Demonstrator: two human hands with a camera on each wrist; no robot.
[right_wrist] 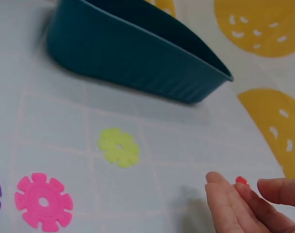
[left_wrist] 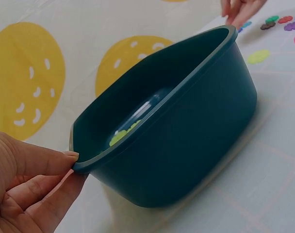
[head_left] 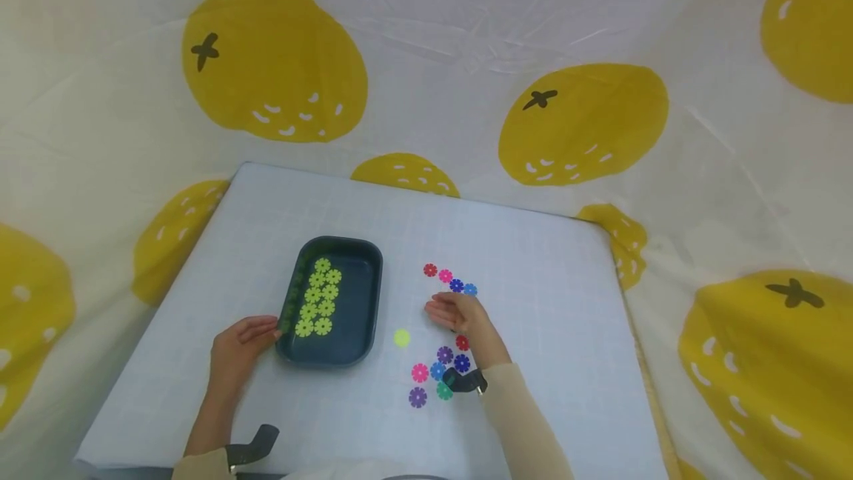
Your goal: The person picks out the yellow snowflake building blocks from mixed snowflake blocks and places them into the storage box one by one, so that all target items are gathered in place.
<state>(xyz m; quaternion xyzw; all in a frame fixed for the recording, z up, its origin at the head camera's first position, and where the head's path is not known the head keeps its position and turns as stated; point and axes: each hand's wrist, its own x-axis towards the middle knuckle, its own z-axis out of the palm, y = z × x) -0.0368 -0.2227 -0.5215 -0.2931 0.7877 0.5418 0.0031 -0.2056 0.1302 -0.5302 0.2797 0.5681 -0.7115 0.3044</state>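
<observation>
My left hand (head_left: 241, 350) pinches the rim of a dark teal plastic tub (left_wrist: 201, 111) at its near left corner, thumb on top and fingers beneath. Inside the tub, two rows of yellow-green flower-shaped discs (head_left: 312, 295) lie flat along the left half. Another yellow-green disc (right_wrist: 119, 147) lies on the table, to the right of the tub. My right hand (head_left: 460, 313) hovers over the table among coloured discs. In the right wrist view its fingers (right_wrist: 230, 206) are nearly straight, the thumb stands apart, and nothing shows between them.
Beyond the right hand lie red, pink and blue discs (head_left: 456, 285). Nearer to me are several more, including a pink disc (head_left: 420, 372) and a purple disc (head_left: 417, 397). A pale cloth covers the table (head_left: 533, 280); a fruit-printed curtain (head_left: 426, 95) hangs around it.
</observation>
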